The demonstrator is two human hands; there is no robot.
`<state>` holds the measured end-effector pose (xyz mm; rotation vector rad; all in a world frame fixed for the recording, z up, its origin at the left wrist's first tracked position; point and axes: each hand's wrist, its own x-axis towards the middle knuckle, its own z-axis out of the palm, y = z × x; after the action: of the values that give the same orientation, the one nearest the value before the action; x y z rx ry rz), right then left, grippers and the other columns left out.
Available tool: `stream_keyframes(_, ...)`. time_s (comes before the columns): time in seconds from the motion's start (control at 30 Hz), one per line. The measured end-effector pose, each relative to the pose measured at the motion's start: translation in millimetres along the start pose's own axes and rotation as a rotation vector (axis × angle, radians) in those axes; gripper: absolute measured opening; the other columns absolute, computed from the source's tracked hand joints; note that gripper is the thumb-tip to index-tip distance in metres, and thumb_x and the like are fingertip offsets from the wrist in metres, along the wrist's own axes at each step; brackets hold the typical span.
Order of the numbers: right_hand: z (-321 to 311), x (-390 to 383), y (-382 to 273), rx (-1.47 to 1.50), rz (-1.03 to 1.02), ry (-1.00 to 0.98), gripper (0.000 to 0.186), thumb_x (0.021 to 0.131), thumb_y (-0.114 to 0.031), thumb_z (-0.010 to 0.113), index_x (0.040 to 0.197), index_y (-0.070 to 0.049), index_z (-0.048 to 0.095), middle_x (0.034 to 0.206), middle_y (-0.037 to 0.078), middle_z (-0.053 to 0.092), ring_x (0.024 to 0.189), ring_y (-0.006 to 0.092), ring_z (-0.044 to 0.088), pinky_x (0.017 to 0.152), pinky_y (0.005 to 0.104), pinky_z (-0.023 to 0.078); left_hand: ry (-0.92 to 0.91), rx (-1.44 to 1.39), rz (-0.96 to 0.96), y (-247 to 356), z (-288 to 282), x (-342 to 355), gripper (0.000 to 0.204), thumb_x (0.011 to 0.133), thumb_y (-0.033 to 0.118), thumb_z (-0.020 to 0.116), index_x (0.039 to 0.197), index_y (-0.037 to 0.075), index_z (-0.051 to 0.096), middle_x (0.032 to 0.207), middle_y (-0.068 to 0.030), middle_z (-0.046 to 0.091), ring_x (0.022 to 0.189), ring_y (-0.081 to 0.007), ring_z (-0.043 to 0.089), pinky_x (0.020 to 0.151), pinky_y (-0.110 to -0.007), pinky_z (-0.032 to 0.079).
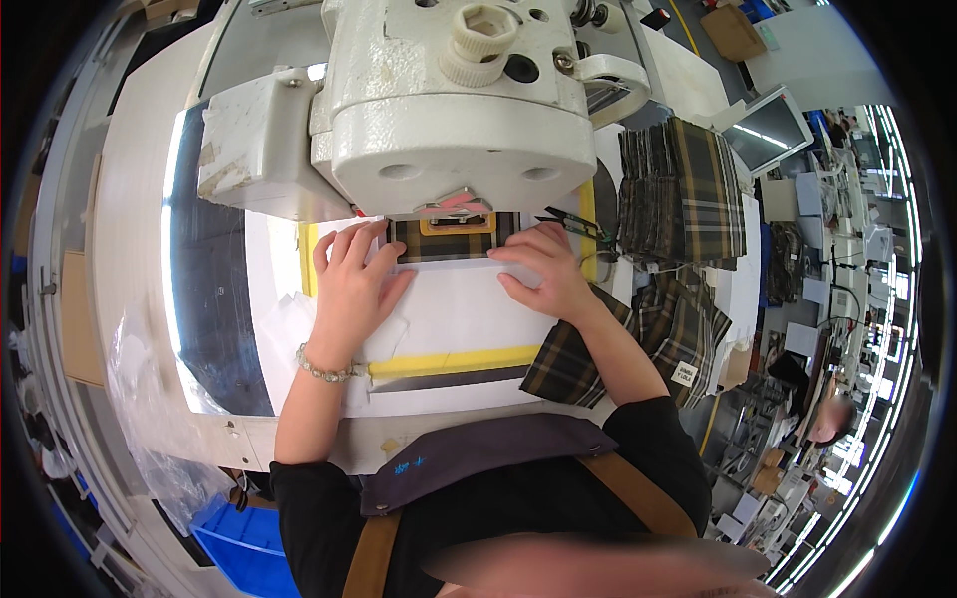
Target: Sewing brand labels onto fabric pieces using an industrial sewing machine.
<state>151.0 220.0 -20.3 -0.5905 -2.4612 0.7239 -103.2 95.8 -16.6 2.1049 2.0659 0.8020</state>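
Note:
A brown plaid fabric piece (439, 246) lies on white sheeting under a white sewing machine (459, 135), inside or beneath a small yellow frame (457, 225). My left hand (351, 279) is open, fingers spread, fingertips touching the fabric's left edge and the sheet beside it. My right hand (543, 274) is open, thumb apart and fingertips at the fabric's right edge. Black scissors (583, 225) lie just behind my right hand. Yellow tape (454, 361) runs across the sheet. Loose plaid pieces (678, 329) lie under and beside my right forearm.
A tall stack of plaid pieces (703, 189) stands at right, with a screen (773, 128) behind it. Clear plastic (145, 409) hangs at left above a blue bin (234, 543). Cardboard boxes (733, 32) are at back right. Another person (832, 419) is far right among workstations.

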Motion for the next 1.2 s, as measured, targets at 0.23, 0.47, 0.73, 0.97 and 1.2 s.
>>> stream_keyframes(0.23, -10.0, 0.8, 12.5, -0.121, 0.086, 0.047, 0.04, 0.07, -0.016, 0.077, 0.108, -0.013, 0.068, 0.114, 0.003, 0.064, 0.1, 0.0246, 0.059, 0.092, 0.0394, 0.043, -0.004, -0.031, 0.022, -0.9, 2.3, 2.0, 0.028, 0.075, 0.019, 0.075, 0.099, 0.009, 0.066, 0.119, -0.0111, 0.059, 0.113, -0.0273, 0.053, 0.096, -0.041, 0.036)
stream_keyframes(0.47, -9.5, 1.3, 16.1, -0.199, 0.038, -0.02, 0.037, 0.072, -0.016, 0.075, 0.108, -0.013, 0.068, 0.122, 0.002, 0.063, 0.106, 0.0259, 0.057, 0.093, 0.0395, 0.043, -0.01, -0.05, 0.045, 0.5, 2.2, 1.9, 0.029, 0.076, 0.019, 0.074, 0.102, 0.008, 0.064, 0.122, -0.0099, 0.059, 0.118, -0.0271, 0.052, 0.1, -0.042, 0.036)
stream_keyframes(0.73, -8.4, 2.6, 12.0, -0.225, 0.108, 0.012, 0.03, 0.076, -0.013, 0.071, 0.106, -0.013, 0.067, 0.122, 0.001, 0.062, 0.106, 0.0254, 0.056, 0.097, 0.0404, 0.041, -0.007, 0.007, 0.049, 3.9, 2.6, -2.3, 0.025, 0.077, 0.02, 0.073, 0.098, 0.009, 0.065, 0.118, -0.0051, 0.063, 0.118, -0.0237, 0.054, 0.103, -0.044, 0.032)
stream_keyframes(0.97, -8.4, 5.8, 15.6, -0.181, 0.089, 0.044, 0.018, 0.076, -0.011, 0.071, 0.091, -0.01, 0.063, 0.121, 0.001, 0.063, 0.105, 0.0252, 0.056, 0.093, 0.0404, 0.042, 0.051, 0.034, 0.054, 1.6, 3.3, -1.5, 0.016, 0.076, 0.018, 0.074, 0.087, 0.009, 0.066, 0.106, -0.0032, 0.066, 0.112, -0.0227, 0.057, 0.102, -0.046, 0.032)
stream_keyframes(1.2, -5.8, 5.5, 19.7, -0.196, 0.047, 0.081, 0.014, 0.076, -0.01, 0.07, 0.087, -0.01, 0.062, 0.12, 0.001, 0.063, 0.104, 0.0257, 0.056, 0.092, 0.0402, 0.041, 0.07, 0.045, 0.068, 3.2, -1.0, 0.5, 0.013, 0.077, 0.016, 0.073, 0.085, 0.009, 0.067, 0.106, -0.0028, 0.068, 0.112, -0.0225, 0.058, 0.102, -0.045, 0.033)
